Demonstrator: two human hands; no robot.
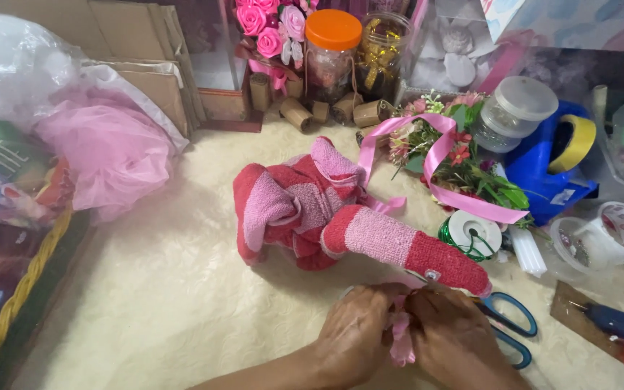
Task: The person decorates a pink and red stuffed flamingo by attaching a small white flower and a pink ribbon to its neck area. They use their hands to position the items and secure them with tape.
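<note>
Pink and red terry towel (341,217), rolled into a plump animal shape, lies at the centre on a cream embossed cloth (167,303). At six o'clock, the left hand (355,336) and right hand (453,336) pinch a small pink fabric flower (401,345), fingers closed tight. At twelve o'clock, an orange-lidded jar (331,54) holds dark bits.

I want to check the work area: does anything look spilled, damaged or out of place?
Nothing looks spilled or broken. Only the pink ribbon trails loose across the flowers. Both hands pinch a small pink piece by the towel figure.
</note>
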